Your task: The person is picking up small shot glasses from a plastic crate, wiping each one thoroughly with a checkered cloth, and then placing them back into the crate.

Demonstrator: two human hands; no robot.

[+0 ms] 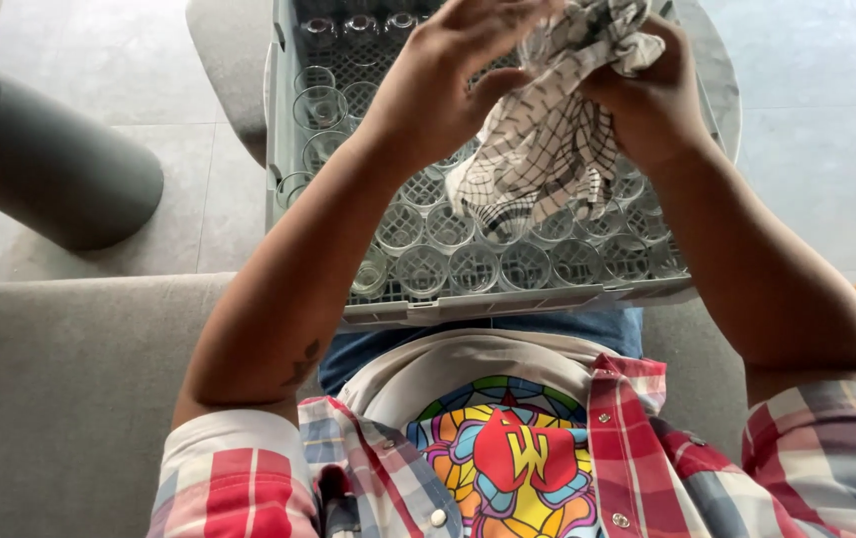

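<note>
A white cloth with a dark grid pattern (548, 139) hangs between both hands above a grey plastic crate (468, 307). My left hand (443, 80) grips the cloth's left side; something small may be wrapped inside, but it is hidden. My right hand (652, 95) is closed on the bunched upper part of the cloth. The crate rests on my lap and holds several clear drinking glasses (473, 267) standing in its grid, in rows along the near edge and the left side.
I sit on a grey sofa (59, 399). A dark round table base (44, 159) stands on the tiled floor at the left. A pale round table (234, 60) lies under the crate's far end.
</note>
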